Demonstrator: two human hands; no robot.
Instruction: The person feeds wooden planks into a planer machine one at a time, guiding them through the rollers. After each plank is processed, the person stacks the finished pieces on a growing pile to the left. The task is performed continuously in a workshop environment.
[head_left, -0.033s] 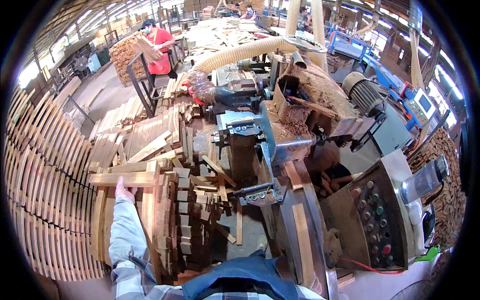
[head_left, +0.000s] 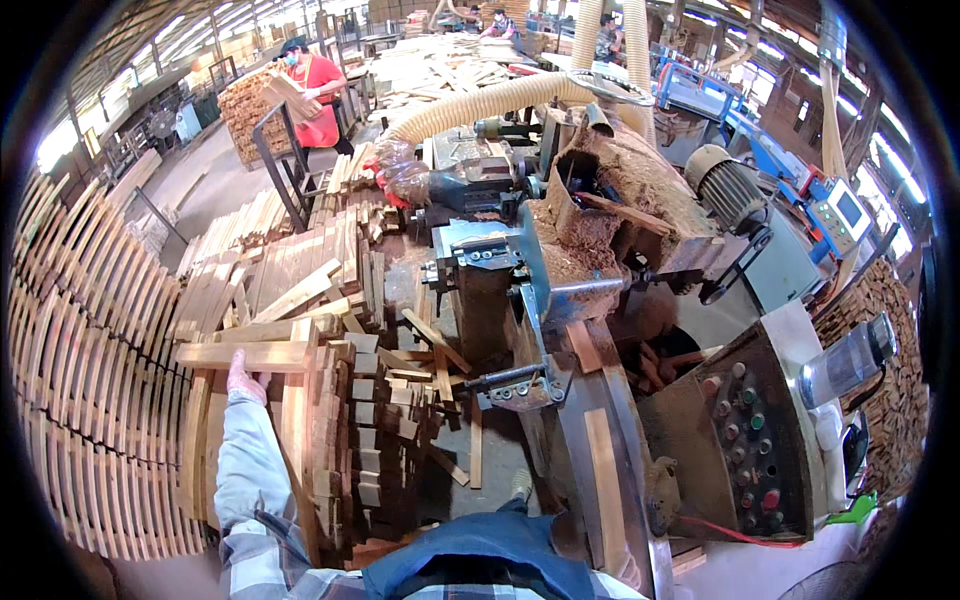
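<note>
My left hand (head_left: 246, 377), in a pale pink glove, reaches forward and grips a short wooden slat (head_left: 243, 355) that lies crosswise on top of a stack of slats (head_left: 300, 440). Only a pale sliver of my right hand (head_left: 627, 570) shows at the lower edge. It is by the near end of a wooden slat (head_left: 605, 470) lying lengthwise on the metal feed bed (head_left: 570, 430) of a woodworking machine. Its grip is hidden. My blue apron (head_left: 480, 550) fills the bottom centre.
Curved rows of stacked slats (head_left: 90, 370) stand at the left. Loose offcuts (head_left: 400, 400) lie beside the machine. A sawdust-caked cutter housing (head_left: 600, 210) with a dust hose (head_left: 480, 100) stands ahead, and a button panel (head_left: 745, 440) at right. A person in red (head_left: 315, 90) handles wood far back.
</note>
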